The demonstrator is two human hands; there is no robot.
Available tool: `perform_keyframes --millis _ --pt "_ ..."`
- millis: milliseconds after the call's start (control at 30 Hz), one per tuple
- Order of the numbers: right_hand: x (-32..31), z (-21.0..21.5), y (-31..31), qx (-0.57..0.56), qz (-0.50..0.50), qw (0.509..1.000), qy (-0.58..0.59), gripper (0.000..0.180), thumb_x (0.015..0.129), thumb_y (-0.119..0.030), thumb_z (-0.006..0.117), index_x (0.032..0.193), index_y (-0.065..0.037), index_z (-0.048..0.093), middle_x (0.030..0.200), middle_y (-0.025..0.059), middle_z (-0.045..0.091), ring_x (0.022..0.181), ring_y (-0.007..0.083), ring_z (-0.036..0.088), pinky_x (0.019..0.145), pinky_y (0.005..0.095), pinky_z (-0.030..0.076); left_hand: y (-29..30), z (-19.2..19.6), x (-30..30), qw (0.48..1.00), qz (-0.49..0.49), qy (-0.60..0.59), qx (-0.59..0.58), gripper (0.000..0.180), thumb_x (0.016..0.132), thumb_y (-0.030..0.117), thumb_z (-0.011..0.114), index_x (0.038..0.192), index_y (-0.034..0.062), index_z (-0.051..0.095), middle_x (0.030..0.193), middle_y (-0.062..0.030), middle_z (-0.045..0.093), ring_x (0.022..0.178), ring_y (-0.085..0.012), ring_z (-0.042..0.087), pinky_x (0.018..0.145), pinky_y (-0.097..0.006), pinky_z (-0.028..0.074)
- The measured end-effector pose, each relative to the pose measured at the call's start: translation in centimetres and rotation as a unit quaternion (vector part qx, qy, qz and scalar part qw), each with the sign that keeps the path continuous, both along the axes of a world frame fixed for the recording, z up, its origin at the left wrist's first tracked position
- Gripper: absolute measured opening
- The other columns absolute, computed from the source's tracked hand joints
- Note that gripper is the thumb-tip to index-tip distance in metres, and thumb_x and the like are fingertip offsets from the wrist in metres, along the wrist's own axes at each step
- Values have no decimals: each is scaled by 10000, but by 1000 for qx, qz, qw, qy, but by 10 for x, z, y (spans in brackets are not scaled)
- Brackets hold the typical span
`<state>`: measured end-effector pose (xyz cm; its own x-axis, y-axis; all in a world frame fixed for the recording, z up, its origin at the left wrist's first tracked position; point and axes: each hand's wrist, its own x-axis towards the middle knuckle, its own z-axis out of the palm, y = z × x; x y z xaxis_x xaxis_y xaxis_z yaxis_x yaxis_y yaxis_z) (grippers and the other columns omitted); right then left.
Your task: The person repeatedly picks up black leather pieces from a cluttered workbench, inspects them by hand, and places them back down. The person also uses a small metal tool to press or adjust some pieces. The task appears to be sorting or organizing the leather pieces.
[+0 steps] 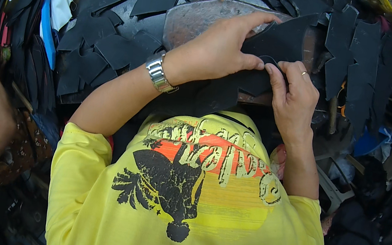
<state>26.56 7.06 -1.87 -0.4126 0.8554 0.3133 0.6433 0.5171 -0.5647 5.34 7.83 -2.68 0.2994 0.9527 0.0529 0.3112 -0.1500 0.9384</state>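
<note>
A black piece of flexible sheet, cut with curved edges, is held between my two hands above the worktop. My left hand, a metal watch on its wrist, grips the piece's left side. Its thumb lies along the near edge, and its fingertips reach over the top left corner. My right hand, with a ring on one finger, pinches the near edge between thumb and curled fingers. Both thumbs almost meet there. Under the piece lies a worn grey-brown slab, partly hidden by my left hand.
Many black cut pieces overlap left of the slab, and jagged-edged strips hang or lie at the right. A blue strip and white cloth are at far left. Another person is at lower left.
</note>
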Motion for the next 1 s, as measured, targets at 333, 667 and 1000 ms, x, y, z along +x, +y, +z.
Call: perform_keyframes --millis 333,667,1000 --pt "-9 20 -17 -265 -71 913 302 155 917 -77 781 1032 14 732 832 8 691 704 56 612 623 217 478 -5 17 -6 985 -15 -123 -121 374 947 101 758 1288 -16 657 1124 -44 733 959 -77 661 849 -255 564" --pt "-17 17 -29 -352 -92 827 428 132 929 -111 800 896 -31 700 787 -11 666 643 38 621 591 185 474 -15 24 -20 946 22 -226 -232 232 953 151 766 1113 -13 734 992 -45 756 833 -78 699 741 -241 580" --pt "-23 13 -33 -352 -58 830 429 210 995 -188 737 863 -36 677 769 -9 651 623 52 602 575 198 465 -24 21 -30 924 12 -288 -250 238 949 146 770 1136 5 731 1021 -64 765 852 -106 722 774 -253 595"
